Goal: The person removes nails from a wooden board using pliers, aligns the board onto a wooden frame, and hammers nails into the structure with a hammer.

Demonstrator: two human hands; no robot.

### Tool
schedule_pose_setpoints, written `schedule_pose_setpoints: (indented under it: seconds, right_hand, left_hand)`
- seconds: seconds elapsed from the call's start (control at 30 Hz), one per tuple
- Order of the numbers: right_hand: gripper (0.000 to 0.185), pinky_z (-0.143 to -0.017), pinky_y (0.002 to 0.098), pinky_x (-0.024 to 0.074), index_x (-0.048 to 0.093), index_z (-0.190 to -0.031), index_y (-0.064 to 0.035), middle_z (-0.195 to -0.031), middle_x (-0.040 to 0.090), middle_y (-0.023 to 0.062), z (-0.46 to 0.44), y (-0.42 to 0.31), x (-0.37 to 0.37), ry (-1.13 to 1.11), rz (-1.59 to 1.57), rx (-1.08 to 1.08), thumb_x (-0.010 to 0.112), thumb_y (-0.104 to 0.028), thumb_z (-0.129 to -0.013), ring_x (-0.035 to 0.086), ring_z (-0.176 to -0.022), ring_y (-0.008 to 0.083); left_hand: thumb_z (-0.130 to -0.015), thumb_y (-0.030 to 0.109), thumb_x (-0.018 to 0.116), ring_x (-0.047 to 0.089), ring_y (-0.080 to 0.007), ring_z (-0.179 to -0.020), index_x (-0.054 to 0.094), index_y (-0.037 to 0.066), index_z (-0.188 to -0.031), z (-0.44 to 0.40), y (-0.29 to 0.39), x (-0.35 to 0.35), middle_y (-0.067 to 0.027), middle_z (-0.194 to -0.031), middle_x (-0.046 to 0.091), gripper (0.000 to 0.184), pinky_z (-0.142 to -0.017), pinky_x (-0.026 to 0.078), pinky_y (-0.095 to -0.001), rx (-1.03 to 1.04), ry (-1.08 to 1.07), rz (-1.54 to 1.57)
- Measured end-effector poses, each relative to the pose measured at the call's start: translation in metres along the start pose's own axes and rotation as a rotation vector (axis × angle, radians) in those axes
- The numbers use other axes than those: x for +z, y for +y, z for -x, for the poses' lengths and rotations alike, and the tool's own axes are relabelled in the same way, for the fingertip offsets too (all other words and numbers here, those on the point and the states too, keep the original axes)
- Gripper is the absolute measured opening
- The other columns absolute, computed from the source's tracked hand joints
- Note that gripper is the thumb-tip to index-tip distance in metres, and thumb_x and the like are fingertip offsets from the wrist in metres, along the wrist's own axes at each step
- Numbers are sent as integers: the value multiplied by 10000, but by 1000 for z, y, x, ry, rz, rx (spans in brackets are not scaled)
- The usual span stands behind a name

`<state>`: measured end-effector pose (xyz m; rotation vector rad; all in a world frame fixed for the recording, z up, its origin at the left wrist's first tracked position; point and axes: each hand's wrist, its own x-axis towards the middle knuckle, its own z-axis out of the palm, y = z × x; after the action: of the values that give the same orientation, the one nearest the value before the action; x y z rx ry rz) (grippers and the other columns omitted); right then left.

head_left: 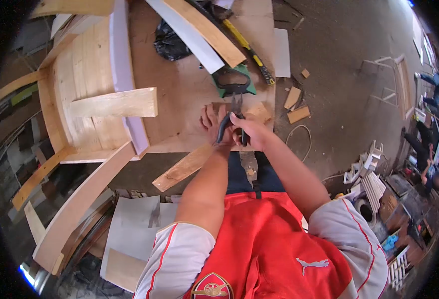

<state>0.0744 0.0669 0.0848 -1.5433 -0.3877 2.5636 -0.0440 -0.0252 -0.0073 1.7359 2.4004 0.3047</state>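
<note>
Beyond my bench, a brown floor runs past wood scraps and a pale frame toward people.

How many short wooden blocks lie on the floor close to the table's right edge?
3: a small block near the white panel, a longer block below it, and the lowest block below that. More may be hidden under the table.

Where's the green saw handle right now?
Head view: upper centre, on the workbench, just beyond the pliers in the right hand. The green saw handle sits by the white board's near end.
</note>
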Motion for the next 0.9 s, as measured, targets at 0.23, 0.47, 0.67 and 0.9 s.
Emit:
schedule_pose_setpoints:
  seconds: [0.23, 0.47, 0.67, 0.9]
  right_hand:
    - [308, -484, 315, 490, 655, -1063, -59, -877, 726, 61, 8, 39, -48, 58, -158, -90, 569, -354, -1052, 607, -585, 163]
    - [394, -565, 341, 537, 670, -1082, -55, -939, 749, 88, -6, 46, -56, -32, -255, -61, 510, -414, -1067, 671, -661, 187]
    - [434, -641, 369, 594, 671, -1036, -54, -964, 747, 123, -22, 55, -53, 13, -477, -46, 561, -474, -1026, 716, -734, 238]
    - [373, -734, 382, 615, 667, -1050, -26, -946, 744, 161, -23, 51, -46, 59, -454, -55, 592, -390, -1010, 736, -819, 284]
  left_hand:
    - [-904, 303, 666, 367, -410, -1403, 584, 170, -1293, -8, 8, -2, -161, -1457, 434, 419, -1099, 329, -585, -35, 108, -56]
    - [-916, 289, 660, 375, -408, -1390, 587, 174, -1259, -8, 8, 2, -136, -1435, 445, 369, -1101, 327, -587, -18, 134, -61]
    - [-937, 289, 647, 382, -410, -1382, 583, 177, -1268, -7, 9, 1, -130, -1431, 449, 356, -1097, 335, -580, -29, 126, -74]
    - [-919, 312, 674, 398, -403, -1373, 587, 180, -1272, -6, 3, 11, -133, -1425, 456, 386, -1070, 361, -579, -14, 166, -97]
